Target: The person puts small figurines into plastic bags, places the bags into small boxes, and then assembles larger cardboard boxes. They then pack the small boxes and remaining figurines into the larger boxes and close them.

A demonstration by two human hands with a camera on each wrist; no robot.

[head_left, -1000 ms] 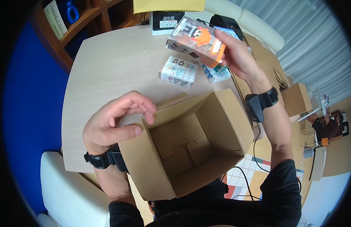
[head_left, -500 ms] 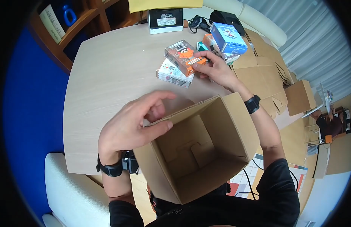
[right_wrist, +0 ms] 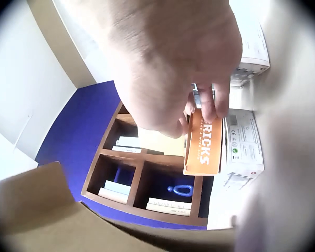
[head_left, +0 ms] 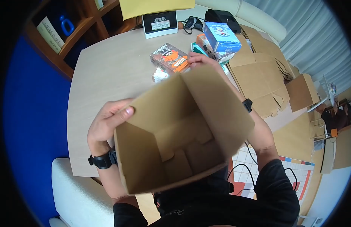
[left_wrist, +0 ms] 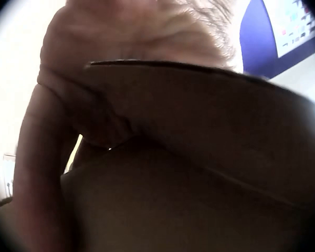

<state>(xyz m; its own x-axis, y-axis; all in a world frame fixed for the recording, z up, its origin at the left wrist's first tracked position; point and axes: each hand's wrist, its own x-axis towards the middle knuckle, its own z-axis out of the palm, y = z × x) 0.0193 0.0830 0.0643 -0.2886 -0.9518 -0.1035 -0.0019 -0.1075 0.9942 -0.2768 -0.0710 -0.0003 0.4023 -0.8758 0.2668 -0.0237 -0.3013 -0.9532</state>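
My left hand [head_left: 107, 121] grips the left rim of an upright-opening brown cardboard carton [head_left: 236, 113], its thumb lying over the edge. Seen from the left wrist, the carton wall [left_wrist: 199, 115] sits dark against the palm. A grey and orange bricks box [head_left: 166, 56] lies on a patterned white box [head_left: 159, 75] on the table. Beyond the carton, my right hand [head_left: 202, 59] touches the orange end of that bricks box, its palm partly hidden by a flap. The right wrist view shows fingertips at the box's orange end face [right_wrist: 203, 149].
To the right stands a pile with a blue box [head_left: 222, 36] on top. Flattened cardboard [head_left: 255, 77] covers the table's right side. A white-framed screen device [head_left: 160, 24], a black cable and a yellow sheet [head_left: 156, 7] are at the back. A pale chair [head_left: 75, 189] stands left.
My right hand lowered the bricks box onto the white box, where it has since shifted left. My left hand now holds the carton's rim, and the carton has turned and risen in view.
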